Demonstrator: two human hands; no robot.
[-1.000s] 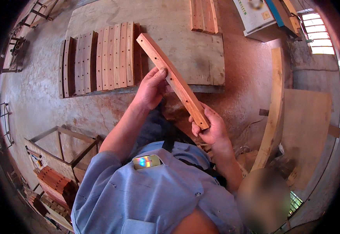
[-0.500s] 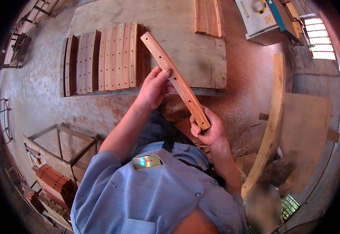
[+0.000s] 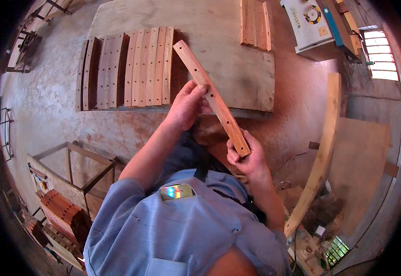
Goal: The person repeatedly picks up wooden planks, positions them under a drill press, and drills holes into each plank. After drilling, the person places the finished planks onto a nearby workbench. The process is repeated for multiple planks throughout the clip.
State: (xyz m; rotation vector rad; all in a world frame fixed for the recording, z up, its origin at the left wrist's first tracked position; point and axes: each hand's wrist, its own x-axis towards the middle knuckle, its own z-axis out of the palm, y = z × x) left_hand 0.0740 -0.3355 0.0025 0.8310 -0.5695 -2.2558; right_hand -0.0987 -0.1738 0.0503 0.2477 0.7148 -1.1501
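Note:
Between my two hands I hold a reddish wooden slat (image 3: 219, 108) with a row of drilled holes along its face, tilted so its far end points up and left. My left hand (image 3: 190, 104) is closed on it near its middle, thumb on the upper face. Round the near end, my right hand (image 3: 248, 154) is wrapped with its fingers curled. Beyond my left hand, a row of similar drilled slats (image 3: 147, 66) lies side by side on a large plywood board (image 3: 237, 78).
More slats (image 3: 255, 25) lie at the board's far right. A white and blue machine (image 3: 308, 23) stands at the far right, and a long timber beam (image 3: 317, 156) runs down the right side. To the left are a wooden frame (image 3: 94, 156) and stacked drilled pieces (image 3: 62, 209).
The view has shifted slightly, so the board and slats sit a little further right in it. My grip on the slat looks the same.

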